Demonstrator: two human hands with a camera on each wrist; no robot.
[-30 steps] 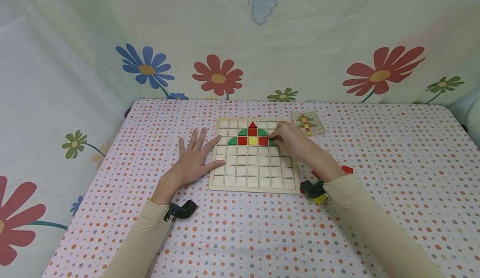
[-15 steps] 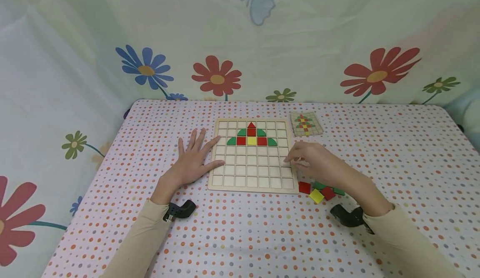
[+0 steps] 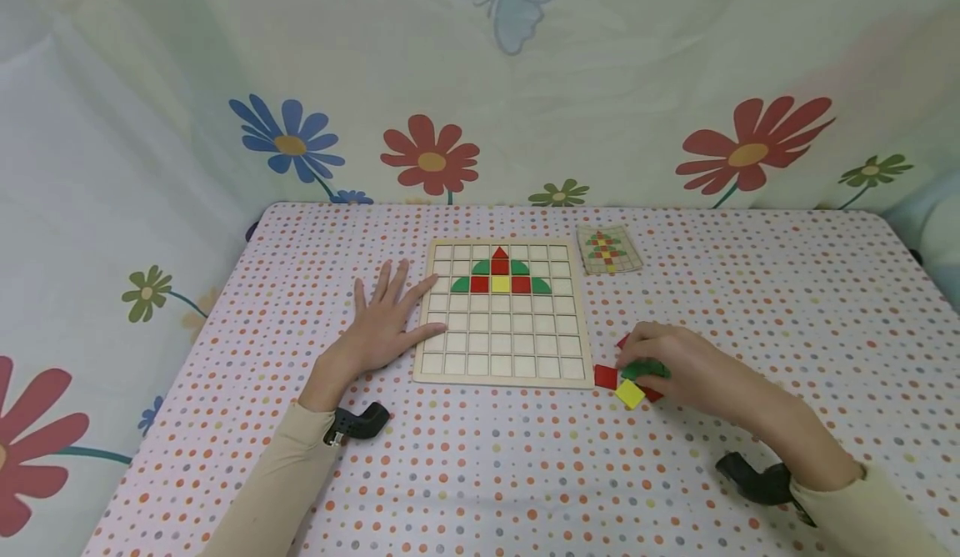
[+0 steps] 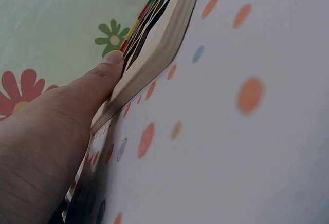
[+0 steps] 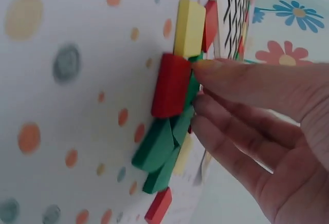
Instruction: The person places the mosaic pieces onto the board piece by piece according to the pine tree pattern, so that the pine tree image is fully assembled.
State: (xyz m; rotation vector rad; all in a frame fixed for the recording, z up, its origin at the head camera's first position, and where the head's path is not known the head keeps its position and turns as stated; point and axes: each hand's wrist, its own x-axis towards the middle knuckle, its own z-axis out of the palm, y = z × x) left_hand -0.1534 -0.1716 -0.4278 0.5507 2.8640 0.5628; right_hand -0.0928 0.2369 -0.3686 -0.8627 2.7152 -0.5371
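A left hand (image 3: 378,333), fingers spread, touches the left edge of a gridded board (image 3: 502,344) as the right hand (image 3: 681,365) curves over green pieces (image 3: 647,367) beside the board's near right corner, its grip on any unclear

Head view: right hand (image 3: 678,365) covers part of the loose pieces (image 3: 629,394); grip unclear. Pattern card (image 3: 609,250): finer detail too small. Butterfly (image 3: 519,19) cut by top edge. Left-wrist view: board (image 4: 163,45) runs off top.

Red, yellow, green tiles (image 5: 171,86); dotted tablecloth (image 3: 465,474)
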